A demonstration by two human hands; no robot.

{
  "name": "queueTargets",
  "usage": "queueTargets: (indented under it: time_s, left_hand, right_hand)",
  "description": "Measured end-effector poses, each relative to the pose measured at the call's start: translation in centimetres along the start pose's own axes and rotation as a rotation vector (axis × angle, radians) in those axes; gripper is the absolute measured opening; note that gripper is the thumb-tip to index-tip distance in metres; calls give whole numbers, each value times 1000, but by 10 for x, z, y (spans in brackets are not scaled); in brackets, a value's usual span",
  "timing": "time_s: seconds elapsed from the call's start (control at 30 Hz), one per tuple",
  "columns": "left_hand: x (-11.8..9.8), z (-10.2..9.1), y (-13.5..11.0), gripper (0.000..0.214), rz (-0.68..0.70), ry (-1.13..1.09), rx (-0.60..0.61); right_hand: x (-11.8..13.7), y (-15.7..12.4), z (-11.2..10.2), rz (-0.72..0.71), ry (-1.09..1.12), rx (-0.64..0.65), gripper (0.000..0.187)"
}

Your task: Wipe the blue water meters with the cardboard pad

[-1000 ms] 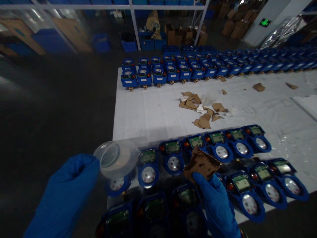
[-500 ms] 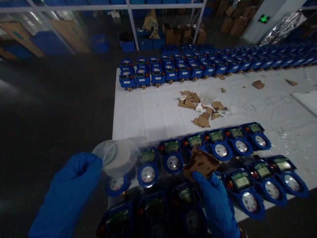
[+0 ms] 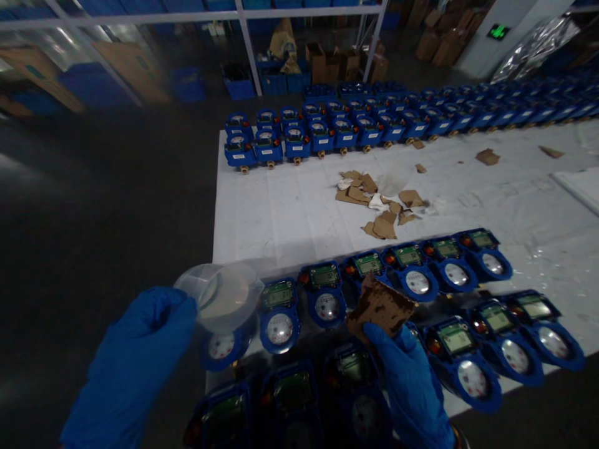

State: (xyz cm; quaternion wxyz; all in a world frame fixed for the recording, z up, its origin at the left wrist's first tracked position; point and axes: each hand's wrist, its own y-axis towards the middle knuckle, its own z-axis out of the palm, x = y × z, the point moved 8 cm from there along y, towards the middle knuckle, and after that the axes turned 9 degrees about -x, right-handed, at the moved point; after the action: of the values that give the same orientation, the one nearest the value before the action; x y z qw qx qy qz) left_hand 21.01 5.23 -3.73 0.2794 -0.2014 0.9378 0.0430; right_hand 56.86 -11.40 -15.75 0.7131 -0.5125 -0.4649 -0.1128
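My left hand (image 3: 154, 337), in a blue glove, grips the side of a translucent plastic measuring cup (image 3: 238, 305) at the near left table corner. The cup hangs tilted over a blue water meter (image 3: 221, 347) and hides its upper part. What the cup contains is unclear. My right hand (image 3: 407, 374), gloved in blue too, pinches a stained, torn piece of cardboard (image 3: 381, 308) between thumb and fingers. That cardboard covers part of the meters behind it. Left of it stands another water meter (image 3: 325, 299) with a small display and a round dial.
More blue meters (image 3: 472, 374) stand in two near rows. Torn cardboard scraps (image 3: 384, 224) lie mid-table on the white covering (image 3: 276, 212). Long rows of meters (image 3: 346, 134) line the far edge. Behind are a shelving frame (image 3: 250, 50) and a blue bin (image 3: 241, 87).
The cup's tilt has shifted slightly, and my left hand has moved a little to the right with it. My right hand and the cardboard stay almost in place.
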Motion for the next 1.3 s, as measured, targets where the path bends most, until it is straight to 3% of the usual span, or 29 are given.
queueTargets:
  time_s: [0.2, 0.47, 0.83, 1.1, 1.3]
  left_hand:
    - [-5, 3, 0, 25, 19, 13, 11]
    - [-10, 3, 0, 25, 39, 79, 30]
    - [-27, 4, -4, 26, 85, 151, 50]
    - [-31, 4, -4, 28, 104, 194, 44]
    - [-31, 3, -4, 28, 95, 214, 49]
  right_hand:
    - [-3, 0, 1, 25, 48, 22, 43]
    - [17, -5, 5, -31, 27, 3, 36]
    - [11, 0, 2, -16, 45, 44, 36]
    - [8, 1, -1, -25, 49, 74, 42]
    - [11, 1, -2, -38, 23, 66, 36]
